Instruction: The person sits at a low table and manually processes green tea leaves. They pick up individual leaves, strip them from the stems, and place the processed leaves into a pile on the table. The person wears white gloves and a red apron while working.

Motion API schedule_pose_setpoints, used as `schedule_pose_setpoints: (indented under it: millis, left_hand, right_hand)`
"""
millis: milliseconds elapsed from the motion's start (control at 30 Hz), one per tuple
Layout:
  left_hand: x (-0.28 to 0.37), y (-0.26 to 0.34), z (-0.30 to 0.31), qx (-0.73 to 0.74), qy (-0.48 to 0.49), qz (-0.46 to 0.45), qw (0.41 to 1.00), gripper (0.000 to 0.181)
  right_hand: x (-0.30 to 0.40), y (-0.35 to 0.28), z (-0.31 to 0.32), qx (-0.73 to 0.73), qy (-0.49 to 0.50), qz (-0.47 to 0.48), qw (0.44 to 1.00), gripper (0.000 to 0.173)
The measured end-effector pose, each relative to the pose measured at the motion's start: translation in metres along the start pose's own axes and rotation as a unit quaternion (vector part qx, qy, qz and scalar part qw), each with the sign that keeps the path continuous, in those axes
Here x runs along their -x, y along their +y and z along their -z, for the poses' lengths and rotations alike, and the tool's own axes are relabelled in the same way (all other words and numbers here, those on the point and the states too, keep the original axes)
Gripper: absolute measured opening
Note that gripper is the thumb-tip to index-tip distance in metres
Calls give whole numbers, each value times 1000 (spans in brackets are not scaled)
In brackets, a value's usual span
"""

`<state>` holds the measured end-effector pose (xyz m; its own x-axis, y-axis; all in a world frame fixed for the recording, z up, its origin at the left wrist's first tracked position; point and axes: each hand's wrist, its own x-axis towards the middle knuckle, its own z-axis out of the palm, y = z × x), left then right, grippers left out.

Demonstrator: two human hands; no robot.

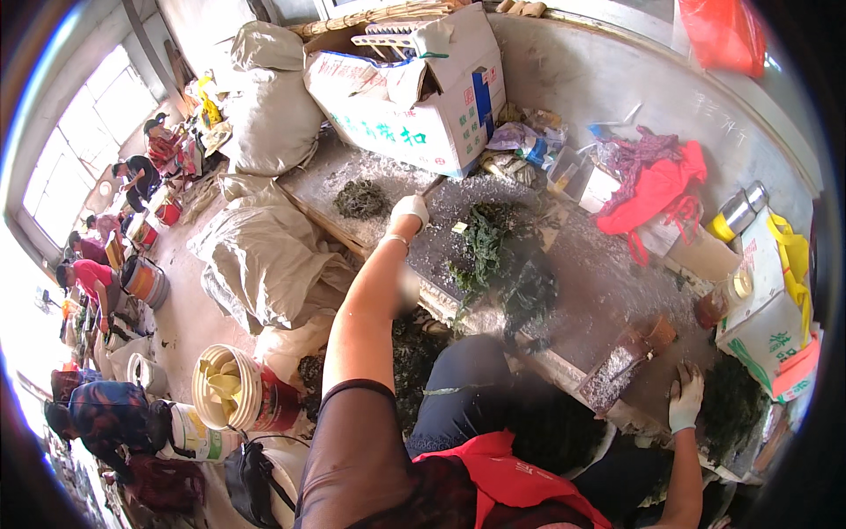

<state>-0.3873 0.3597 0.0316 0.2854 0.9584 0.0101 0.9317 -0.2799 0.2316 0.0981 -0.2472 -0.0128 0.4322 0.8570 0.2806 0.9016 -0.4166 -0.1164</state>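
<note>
My left hand [410, 213], in a pale glove, is stretched far forward over the worktable [575, 278]. It grips a thin dark tool [433, 186] whose far end reaches towards the carton. Just left of it lies a small tangle of dark strands [361, 199]. Dark green seaweed-like leaves [488, 248] are heaped to its right, trailing towards the table's near edge. My right hand [685, 400], also gloved, rests on the tabletop with fingers apart and nothing in them. It lies between a brown block dusted with white grains [615, 377] and a dark green heap [730, 403].
A large white carton [410, 125] stands at the back, beside full sacks [274, 119]. Red cloth [661, 192], a steel flask [739, 210], a jar [724, 301] and a printed bag [770, 311] line the right. Left are a bucket [228, 390] and several people at work.
</note>
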Motion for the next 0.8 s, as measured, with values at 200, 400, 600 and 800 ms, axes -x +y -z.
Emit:
schedule_pose_setpoints:
  millis: [200,400,600,800]
  left_hand:
    - [8,-13,8,-11,-43,28,999,40]
    - [20,38,29,246,-193,-81,946,46]
    - [3,49,1,-43,-158,-165,973,55]
    - [12,62,-1,-52,-125,-155,979,37]
  right_hand:
    - [-6,-4,0,-10,8,24,1000,43]
    - [-1,-5,4,6,-1,18,1000,43]
    - [-10,-2,-3,7,4,43,999,42]
    - [2,-1,2,11,-2,11,1000,41]
